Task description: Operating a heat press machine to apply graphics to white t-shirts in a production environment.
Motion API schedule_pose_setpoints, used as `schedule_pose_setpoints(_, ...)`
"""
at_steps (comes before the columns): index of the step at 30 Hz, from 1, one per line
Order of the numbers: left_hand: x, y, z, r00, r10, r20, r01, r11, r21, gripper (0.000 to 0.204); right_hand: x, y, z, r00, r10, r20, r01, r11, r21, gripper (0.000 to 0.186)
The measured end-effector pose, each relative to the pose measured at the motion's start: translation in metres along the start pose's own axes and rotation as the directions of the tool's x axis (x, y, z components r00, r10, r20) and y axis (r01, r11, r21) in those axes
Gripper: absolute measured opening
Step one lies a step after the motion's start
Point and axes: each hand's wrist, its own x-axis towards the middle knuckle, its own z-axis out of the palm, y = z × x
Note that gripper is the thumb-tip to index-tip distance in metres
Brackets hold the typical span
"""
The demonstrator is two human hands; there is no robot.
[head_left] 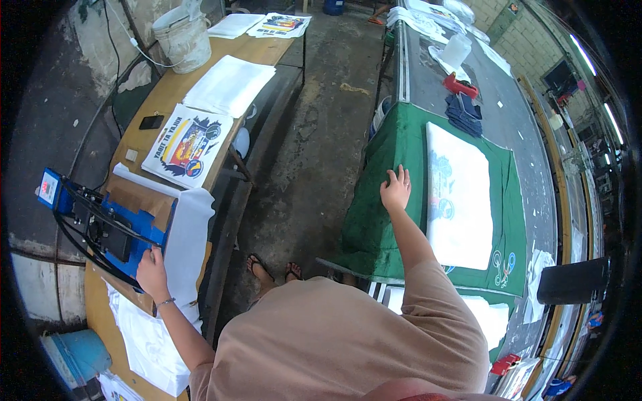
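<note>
My left hand (152, 271) is closed round the handle at the near side of a blue and black heat press (124, 227) on the wooden table at left. White fabric (184, 244) sticks out from under the press, with a brown sheet (144, 200) beside it. My right hand (396, 190) lies open, fingers spread, on the green cloth (384, 230) over the dark table at right. Just right of it is a folded white shirt stack (461, 194), its top showing a faint bluish print.
Beyond the press, the left table holds a colour-printed white shirt (188, 144), a phone (152, 122), folded white fabric (231, 83) and a stained bucket (182, 43). Dark folded cloth (463, 113) and a red tool (460, 85) lie farther along the right table. Concrete floor (314, 154) runs between.
</note>
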Motion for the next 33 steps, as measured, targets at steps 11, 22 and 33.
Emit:
schedule_pose_setpoints(11, 0.002, -0.006, 0.009, 0.995, 0.038, -0.087, -0.037, 0.999, 0.021, 0.044, -0.001, -0.001, -0.002, 1.0, 0.01, 0.007, -0.01, 1.0, 0.024, 0.038)
schedule_pose_setpoints(22, 0.0, -0.017, 0.015, 0.985, 0.068, -0.157, -0.079, 0.995, -0.062, 0.038, -0.002, -0.005, -0.005, 0.971, -0.238, -0.036, 0.236, 0.97, -0.061, 0.041)
schedule_pose_setpoints(33, -0.009, -0.031, -0.019, 0.992, 0.104, -0.07, -0.119, 0.957, -0.264, 0.033, -0.141, -0.329, -0.023, -0.049, -0.997, -0.055, 0.839, -0.071, 0.54, 0.052)
